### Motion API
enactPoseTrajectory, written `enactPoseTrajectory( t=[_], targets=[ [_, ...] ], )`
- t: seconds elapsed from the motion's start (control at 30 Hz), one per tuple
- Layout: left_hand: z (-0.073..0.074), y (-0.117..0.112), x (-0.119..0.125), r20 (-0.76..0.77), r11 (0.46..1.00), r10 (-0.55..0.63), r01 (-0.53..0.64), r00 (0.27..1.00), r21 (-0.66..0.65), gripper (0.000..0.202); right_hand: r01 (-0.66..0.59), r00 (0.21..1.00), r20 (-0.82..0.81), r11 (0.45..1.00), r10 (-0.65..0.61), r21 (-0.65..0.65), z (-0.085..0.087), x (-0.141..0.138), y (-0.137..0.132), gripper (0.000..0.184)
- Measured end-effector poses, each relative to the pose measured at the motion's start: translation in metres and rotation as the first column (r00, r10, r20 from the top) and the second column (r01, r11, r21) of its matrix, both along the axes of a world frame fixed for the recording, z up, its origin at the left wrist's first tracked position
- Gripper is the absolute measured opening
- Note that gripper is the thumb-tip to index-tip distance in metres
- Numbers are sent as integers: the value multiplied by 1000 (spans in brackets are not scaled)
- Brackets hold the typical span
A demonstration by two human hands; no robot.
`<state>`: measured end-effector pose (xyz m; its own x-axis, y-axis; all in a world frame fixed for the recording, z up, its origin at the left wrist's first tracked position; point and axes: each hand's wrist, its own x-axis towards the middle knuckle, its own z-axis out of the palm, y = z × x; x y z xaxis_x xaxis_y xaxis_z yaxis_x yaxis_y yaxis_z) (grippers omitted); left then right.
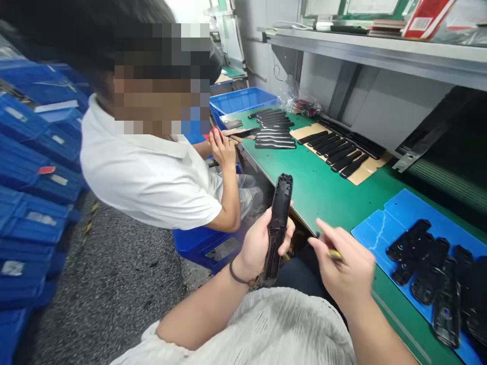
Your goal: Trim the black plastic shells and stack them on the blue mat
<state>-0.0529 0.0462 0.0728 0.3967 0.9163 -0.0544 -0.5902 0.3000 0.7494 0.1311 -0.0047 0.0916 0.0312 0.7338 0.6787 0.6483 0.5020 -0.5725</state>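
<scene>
My left hand (262, 243) is wrapped round a long black plastic housing (280, 208), held upright with its hollow, ribbed inside facing me. To the right of it, my right hand (344, 258) is closed, thumb and forefinger pointing toward the housing but apart from it. A small yellow thing (335, 254) shows between its fingers; most of it is hidden, so its kind is unclear. A tiny dark spot shows near the fingertips. Several more black plastic housings (447, 304) lie on a blue sheet (375, 230) at my right.
A co-worker in a white shirt (152, 177) sits close at my left, holding something red (215, 133) and a dark piece. Rows of black parts (276, 137) and more on cardboard (359, 176) lie on the green table (304, 177). Blue crates (34, 218) stand left; a shelf (380, 46) overhangs.
</scene>
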Motion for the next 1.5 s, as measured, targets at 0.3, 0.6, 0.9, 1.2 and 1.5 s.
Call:
enactPoseTrajectory(
  t=[0.3, 0.6, 0.9, 1.2, 1.5],
  targets=[
    [0, -12, 16, -85, 897, 323, -277, 942, 345, 52, -312, 894, -416, 901, 170, -301, -11, -52, -6, 6],
    [-3, -17, 30, -82, 897, 301, -253, 950, 364, 48, -330, 718, -696, 865, -31, -378, -16, -45, -7, 15],
    [5, 10, 22, 131, 961, 263, -248, 956, -125, 41, -255, 965, 42, 965, 258, -68, -46, -9, -24, 35],
    [2, 9, 31, 127, 979, 153, -133, 980, -153, 38, -384, 904, 219, 923, 369, 31, -51, -17, -33, 23],
    [-12, 11, 7, -138, 989, 46, -26, 989, 148, 35, 45, 967, 254, 964, 24, -262, -26, 16, -6, 35]
  ],
)
